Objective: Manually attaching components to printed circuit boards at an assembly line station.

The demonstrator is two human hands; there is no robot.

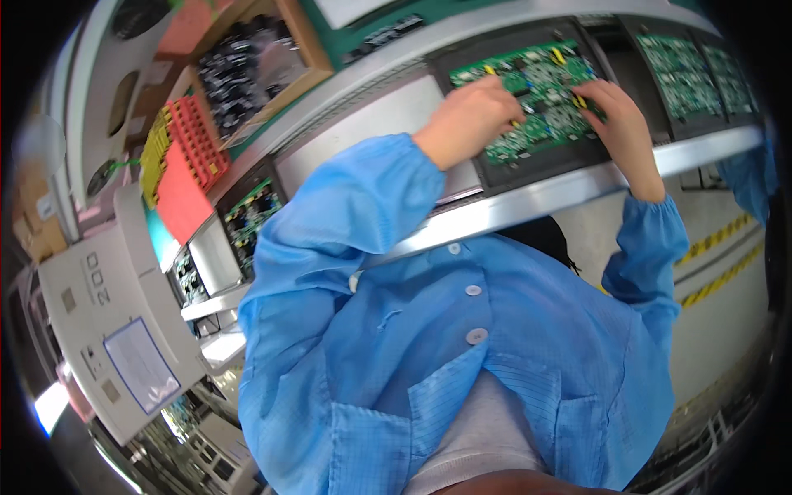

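A green circuit board (540, 78) crowded with small parts lies in a dark tray (582, 153) on the line in front of me. My left hand (477, 117) is closed over the board's left side, fingertips down; a bit of yellow shows at them, but what they hold is mostly hidden. At the board's right side is my right hand (617, 115), thumb and forefinger curved around a small yellow-and-black component (580, 101). Another yellow component (558, 56) stands near the board's far edge.
A metal rail (536, 194) runs along the near side. Further trays with boards (678, 76) stand to the right, and another board (252, 219) to the left. Beyond are a wooden box of dark parts (247, 66) and red racks (198, 140). A white machine (115, 322) stands left.
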